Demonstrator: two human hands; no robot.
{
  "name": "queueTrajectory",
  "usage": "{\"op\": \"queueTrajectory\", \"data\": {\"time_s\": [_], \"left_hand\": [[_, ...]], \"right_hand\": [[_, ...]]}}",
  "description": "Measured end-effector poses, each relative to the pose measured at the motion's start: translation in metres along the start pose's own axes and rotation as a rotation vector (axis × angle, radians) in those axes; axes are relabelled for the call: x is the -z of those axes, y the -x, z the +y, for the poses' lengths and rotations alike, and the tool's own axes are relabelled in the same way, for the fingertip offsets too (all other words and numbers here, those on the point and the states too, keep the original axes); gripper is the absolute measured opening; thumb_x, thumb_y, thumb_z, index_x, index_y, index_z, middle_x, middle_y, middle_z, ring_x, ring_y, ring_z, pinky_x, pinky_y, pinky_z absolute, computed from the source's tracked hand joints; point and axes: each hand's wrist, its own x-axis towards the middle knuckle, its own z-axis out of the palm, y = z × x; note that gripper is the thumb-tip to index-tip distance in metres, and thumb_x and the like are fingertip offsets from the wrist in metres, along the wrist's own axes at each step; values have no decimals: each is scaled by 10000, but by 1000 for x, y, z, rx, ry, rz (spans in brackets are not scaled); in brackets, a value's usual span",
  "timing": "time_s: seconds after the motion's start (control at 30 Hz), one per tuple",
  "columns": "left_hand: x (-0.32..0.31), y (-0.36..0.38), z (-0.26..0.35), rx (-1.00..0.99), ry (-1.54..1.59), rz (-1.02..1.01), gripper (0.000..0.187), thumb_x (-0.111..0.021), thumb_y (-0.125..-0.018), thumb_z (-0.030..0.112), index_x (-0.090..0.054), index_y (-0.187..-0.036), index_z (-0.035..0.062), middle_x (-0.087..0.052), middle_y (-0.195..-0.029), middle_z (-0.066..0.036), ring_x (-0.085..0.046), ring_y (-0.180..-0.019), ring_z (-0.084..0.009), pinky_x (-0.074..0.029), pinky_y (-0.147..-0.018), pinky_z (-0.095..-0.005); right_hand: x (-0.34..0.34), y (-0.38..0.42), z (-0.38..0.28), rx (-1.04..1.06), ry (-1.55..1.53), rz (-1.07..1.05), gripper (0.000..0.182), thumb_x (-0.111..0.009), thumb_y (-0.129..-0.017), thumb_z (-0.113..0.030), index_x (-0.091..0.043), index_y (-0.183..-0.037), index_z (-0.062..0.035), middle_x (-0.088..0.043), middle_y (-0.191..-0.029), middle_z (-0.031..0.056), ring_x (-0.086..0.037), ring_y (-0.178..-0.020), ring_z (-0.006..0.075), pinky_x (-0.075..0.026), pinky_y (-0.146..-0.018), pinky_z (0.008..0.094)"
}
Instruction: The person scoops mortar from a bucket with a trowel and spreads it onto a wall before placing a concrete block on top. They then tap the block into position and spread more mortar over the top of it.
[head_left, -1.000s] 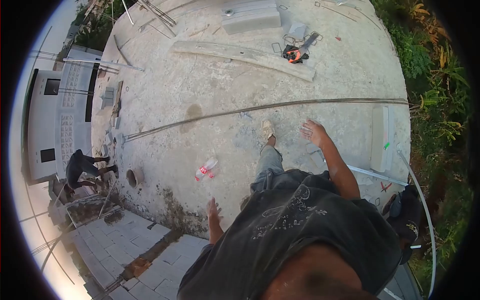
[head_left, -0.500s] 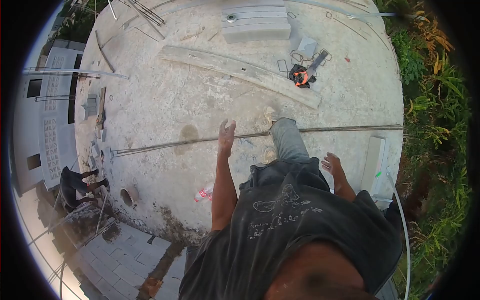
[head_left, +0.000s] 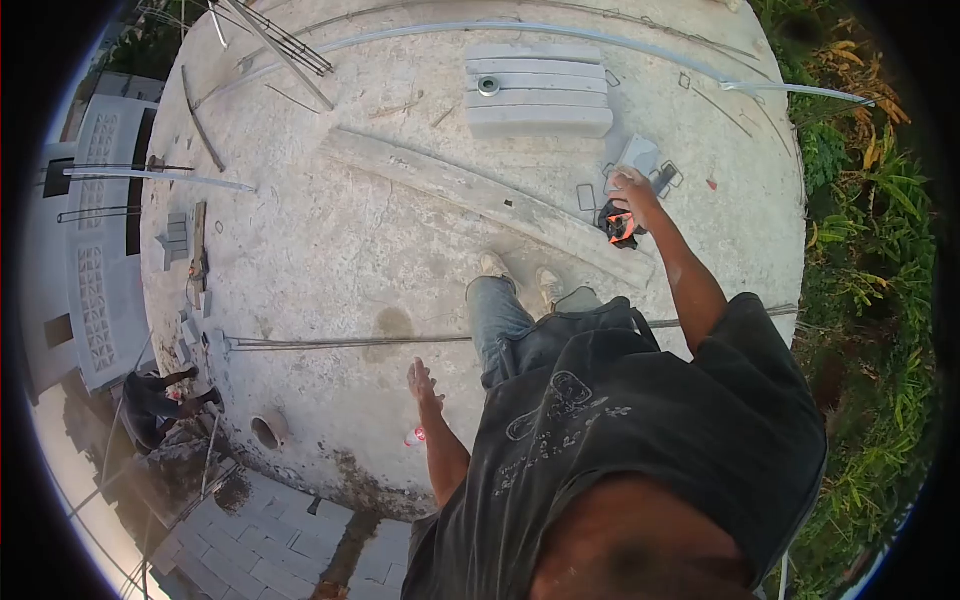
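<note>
A: Where is the orange and black tool [head_left: 622,226]?
B: On the concrete roof [head_left: 330,240], far right, beside the long plank [head_left: 480,195].
A: Is it picked up?
B: Not yet. The right hand [head_left: 633,187] hangs just above it, fingers loose, holding nothing.
A: And the left hand [head_left: 423,384]?
B: Open and empty, low near the steel bar [head_left: 340,342].
</note>
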Motion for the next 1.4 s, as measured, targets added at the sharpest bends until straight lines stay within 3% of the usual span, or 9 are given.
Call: {"op": "queueTrajectory", "data": {"time_s": [0.17, 0.23, 0.5, 0.77, 1.0, 1.07, 1.2, 1.27, 1.4], "left_hand": [[-24, -94, 67, 53, -14, -48, 842, -573, -888, 714, -338, -1550, 250, -479, -1489, -80, -459, -1292, -368, -346, -943, -732], [-32, -144, 79, 65, -27, -83, 849, -572, -882, 722, -350, -1545, 240, -473, -1494, -77, -458, -1292, -370, -342, -954, -731], [-113, -154, 344, -101, 186, -237, 870, -512, -921, 713, -203, -1603, 270, -329, -1621, -104, -299, -1479, -385, -245, -1088, -729], [-362, -306, 513, -85, 487, -338, 751, -364, -1015, 641, -173, -1615, 231, -314, -1618, -114, -314, -1472, -403, -264, -1124, -726], [-657, -486, 524, 54, 134, -397, 760, -310, -1002, 691, -267, -1600, 224, -301, -1626, -132, -277, -1471, -460, -165, -1131, -750], [-713, -513, 517, 54, 1, -384, 786, -306, -990, 708, -284, -1594, 206, -317, -1613, -140, -312, -1454, -463, -184, -1130, -741], [-766, -521, 485, 107, -88, -427, 802, -318, -981, 717, -302, -1585, 189, -384, -1563, -123, -392, -1416, -412, -320, -1087, -695], [-758, -522, 476, 141, -161, -463, 793, -320, -984, 714, -321, -1578, 189, -410, -1546, -114, -412, -1398, -399, -345, -1072, -682], [-728, -557, 431, 130, 29, -672, 776, -405, -978, 704, -393, -1548, 177, -449, -1523, -120, -477, -1361, -329, -397, -1082, -583]], "right_hand": [[-48, -83, -45, 55, 0, 59, 668, -677, -926, -349, -435, -1485, -76, -651, -1230, 108, -688, -998, 273, -536, -870, 426], [-60, -81, -6, -245, 118, 118, 564, -634, -966, -353, -447, -1443, -118, -627, -1251, 114, -650, -1103, 320, -487, -966, 479], [-50, -103, -3, -405, 71, 227, 516, -620, -979, -432, -497, -1416, -185, -602, -1272, 73, -634, -1137, 290, -474, -956, 501], [45, -353, 38, -462, 168, 397, 636, -586, -975, -535, -415, -1504, -226, -535, -1409, 87, -600, -1188, 337, -468, -968, 524], [66, -627, 72, -327, 151, 540, 821, -430, -1003, -626, -124, -1627, -188, -158, -1678, 154, -376, -1429, 452, -365, -1076, 636], [63, -675, 88, -354, 234, 570, 825, -397, -999, -649, -184, -1617, -146, -215, -1661, 170, -371, -1436, 442, -337, -1110, 612], [109, -722, 169, -259, 946, 533, 765, -304, -1010, -648, -433, -1516, -89, -488, -1511, 173, -435, -1392, 403, -361, -1073, 607], [98, -700, 165, -365, 952, 605, 759, -343, -999, -653, -494, -1472, -78, -504, -1491, 201, -421, -1408, 392, -352, -1117, 513], [95, -667, 165, -335, 181, 691, 770, -469, -965, -652, -434, -1516, -115, -472, -1515, 151, -407, -1416, 339, -361, -1090, 574]]}}
